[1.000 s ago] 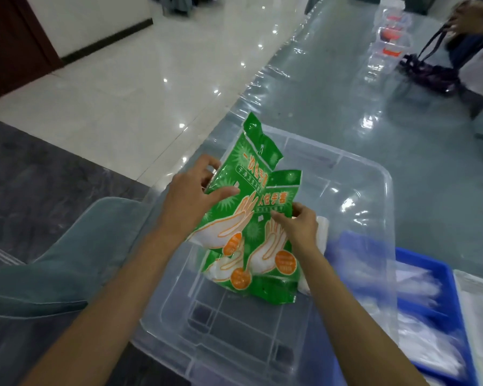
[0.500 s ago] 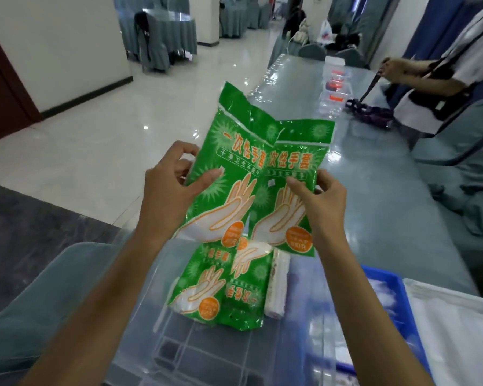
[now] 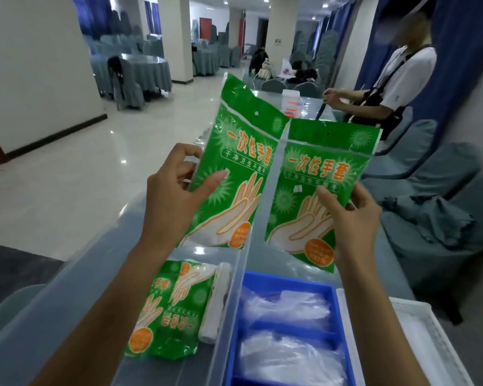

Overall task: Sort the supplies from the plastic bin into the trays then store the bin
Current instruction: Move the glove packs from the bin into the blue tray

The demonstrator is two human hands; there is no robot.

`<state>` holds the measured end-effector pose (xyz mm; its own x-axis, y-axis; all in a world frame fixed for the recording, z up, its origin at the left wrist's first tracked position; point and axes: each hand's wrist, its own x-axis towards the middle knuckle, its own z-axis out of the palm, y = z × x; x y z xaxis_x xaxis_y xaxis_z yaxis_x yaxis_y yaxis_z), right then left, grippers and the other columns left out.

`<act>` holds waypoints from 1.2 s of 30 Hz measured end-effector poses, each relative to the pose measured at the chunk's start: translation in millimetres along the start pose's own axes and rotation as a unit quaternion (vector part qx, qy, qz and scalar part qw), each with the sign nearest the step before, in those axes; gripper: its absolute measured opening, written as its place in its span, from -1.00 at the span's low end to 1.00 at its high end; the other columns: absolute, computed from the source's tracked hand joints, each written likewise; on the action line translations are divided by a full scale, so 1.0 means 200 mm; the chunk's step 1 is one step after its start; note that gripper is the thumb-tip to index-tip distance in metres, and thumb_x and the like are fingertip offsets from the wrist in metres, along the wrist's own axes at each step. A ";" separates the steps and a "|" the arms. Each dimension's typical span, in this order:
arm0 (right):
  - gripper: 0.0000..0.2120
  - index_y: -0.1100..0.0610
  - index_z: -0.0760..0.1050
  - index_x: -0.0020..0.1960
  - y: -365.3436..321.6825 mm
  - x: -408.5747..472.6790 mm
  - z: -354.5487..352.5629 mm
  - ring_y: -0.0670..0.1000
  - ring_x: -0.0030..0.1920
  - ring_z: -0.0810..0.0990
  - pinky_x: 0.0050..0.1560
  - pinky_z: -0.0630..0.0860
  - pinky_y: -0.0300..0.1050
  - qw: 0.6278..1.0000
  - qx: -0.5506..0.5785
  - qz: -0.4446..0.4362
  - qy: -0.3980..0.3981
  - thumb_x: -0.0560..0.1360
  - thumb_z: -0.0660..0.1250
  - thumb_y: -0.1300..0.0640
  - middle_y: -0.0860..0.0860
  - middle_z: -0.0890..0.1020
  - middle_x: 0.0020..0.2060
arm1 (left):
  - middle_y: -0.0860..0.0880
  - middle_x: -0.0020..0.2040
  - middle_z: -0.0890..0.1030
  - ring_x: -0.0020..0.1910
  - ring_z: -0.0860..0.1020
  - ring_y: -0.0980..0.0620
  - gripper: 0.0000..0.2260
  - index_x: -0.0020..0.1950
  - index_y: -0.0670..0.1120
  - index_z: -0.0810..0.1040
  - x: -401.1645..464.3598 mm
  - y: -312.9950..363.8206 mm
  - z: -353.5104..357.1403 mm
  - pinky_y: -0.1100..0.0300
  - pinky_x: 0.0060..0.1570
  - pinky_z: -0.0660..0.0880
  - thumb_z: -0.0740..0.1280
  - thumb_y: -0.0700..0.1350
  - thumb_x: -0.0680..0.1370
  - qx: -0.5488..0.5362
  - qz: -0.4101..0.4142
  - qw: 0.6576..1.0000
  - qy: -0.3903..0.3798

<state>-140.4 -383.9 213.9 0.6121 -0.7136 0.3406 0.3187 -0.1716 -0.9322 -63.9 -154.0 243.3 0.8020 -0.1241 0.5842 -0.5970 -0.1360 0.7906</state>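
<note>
My left hand [image 3: 176, 196] grips one green glove packet [image 3: 239, 168] by its left edge, held upright above the clear plastic bin [image 3: 226, 302]. My right hand [image 3: 352, 221] grips a second green glove packet [image 3: 315, 190] by its right edge, side by side with the first. More green packets [image 3: 168, 310] and a white roll [image 3: 216, 302] lie in the bin below. To the right of the bin stands a blue tray [image 3: 332, 288] holding clear plastic bags, and a white tray [image 3: 418, 330] sits beyond it.
The long grey table [image 3: 262, 254] runs away from me. A person [image 3: 388, 87] stands at its far right with a small clear box [image 3: 290, 101] nearby. Covered chairs [image 3: 430, 190] line the right side. Shiny floor lies to the left.
Both hands have lifted the two green packets out of the bin and drawn them apart side by side. The view has tilted up towards the room.
</note>
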 end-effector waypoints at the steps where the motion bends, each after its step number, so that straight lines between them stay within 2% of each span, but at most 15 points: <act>1: -0.81 0.08 0.61 0.03 0.01 0.02 -0.07 -0.04 -0.14 0.69 -0.15 0.62 -0.14 1.000 -0.002 0.001 0.006 0.43 0.48 0.21 -0.02 0.72 -0.12 | 0.11 -0.19 0.67 -0.26 0.66 0.19 -0.71 0.05 -0.07 0.44 -0.02 0.02 0.06 0.32 -0.33 0.55 0.47 -0.05 0.45 0.000 0.000 1.000 -0.004; 6: -0.86 0.07 0.59 -0.04 0.11 0.07 -0.42 -0.01 -0.16 0.67 -0.11 0.62 -0.01 0.999 -0.029 0.006 0.023 0.42 0.49 0.18 0.00 0.71 -0.14 | 0.08 -0.17 0.68 -0.24 0.66 0.18 -0.69 0.06 -0.08 0.45 -0.10 0.07 0.35 0.17 -0.27 0.61 0.48 -0.02 0.44 0.028 -0.005 0.999 -0.019; 9: -0.86 0.07 0.59 -0.06 0.20 0.10 -0.58 0.10 -0.12 0.68 -0.07 0.62 0.09 0.999 -0.041 0.018 0.021 0.42 0.49 0.18 0.02 0.71 -0.15 | 0.03 -0.14 0.69 -0.22 0.67 0.14 -0.68 0.06 -0.06 0.46 -0.17 0.06 0.50 0.04 -0.24 0.63 0.48 0.00 0.43 0.040 -0.022 0.998 -0.036; 13: -0.85 0.02 0.60 -0.07 0.34 0.12 -0.74 0.14 -0.10 0.68 -0.07 0.64 0.14 0.998 -0.054 0.036 0.016 0.40 0.50 0.16 0.01 0.71 -0.15 | 0.04 -0.20 0.67 -0.29 0.65 0.12 -0.70 0.01 0.02 0.45 -0.26 0.01 0.67 0.07 -0.28 0.60 0.49 0.05 0.41 0.088 -0.028 0.995 -0.041; 17: -0.86 0.06 0.59 -0.07 0.46 0.11 -0.86 0.09 -0.15 0.68 -0.09 0.64 0.15 0.996 -0.066 0.063 0.007 0.40 0.50 0.17 0.01 0.71 -0.16 | 0.15 -0.27 0.61 -0.31 0.60 0.18 -0.70 -0.01 0.10 0.43 -0.35 -0.07 0.79 0.13 -0.24 0.56 0.47 0.11 0.40 0.159 -0.051 0.984 -0.054; 23: -0.85 0.07 0.60 -0.05 0.61 0.07 -0.96 0.07 -0.15 0.68 -0.09 0.64 0.14 0.990 -0.076 0.115 -0.004 0.41 0.50 0.16 0.00 0.71 -0.17 | 0.05 -0.18 0.65 -0.20 0.64 -0.03 -0.66 0.03 0.11 0.39 -0.48 -0.25 0.91 0.03 -0.16 0.57 0.44 0.18 0.40 0.235 -0.064 0.966 -0.091; 27: -0.84 0.07 0.59 -0.05 0.68 0.07 -0.99 0.10 -0.14 0.68 -0.08 0.64 0.16 0.989 -0.081 0.127 0.003 0.40 0.50 0.17 0.02 0.70 -0.16 | 0.05 -0.15 0.63 -0.17 0.63 -0.11 -0.71 0.03 0.12 0.41 -0.51 -0.35 0.96 0.11 -0.22 0.47 0.45 0.12 0.44 0.286 -0.073 0.948 -0.122; 30: -0.84 0.07 0.58 -0.05 0.72 0.08 -1.01 0.14 -0.10 0.66 -0.04 0.62 0.19 0.988 -0.090 0.128 0.012 0.40 0.50 0.17 0.02 0.69 -0.14 | 0.03 -0.10 0.66 -0.13 0.63 -0.10 -0.71 0.08 0.02 0.50 -0.50 -0.42 1.01 0.18 -0.24 0.36 0.44 0.09 0.45 0.311 -0.097 0.935 -0.140; 36: -0.82 0.06 0.58 -0.01 0.75 0.13 -1.07 0.10 -0.07 0.66 -0.02 0.62 0.22 0.983 -0.113 0.140 0.021 0.41 0.50 0.14 0.02 0.69 -0.10 | 0.01 -0.09 0.66 -0.12 0.59 -0.07 -0.78 0.02 0.02 0.56 -0.46 -0.58 1.07 0.10 -0.15 0.44 0.48 -0.03 0.42 0.317 -0.150 0.913 -0.209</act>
<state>-231.1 -573.1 56.1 0.6207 -0.7814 0.0648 -0.0304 -0.1066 -0.9938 -72.9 -338.1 59.4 0.9333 -0.3336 0.1329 -0.3483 -0.7505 0.5617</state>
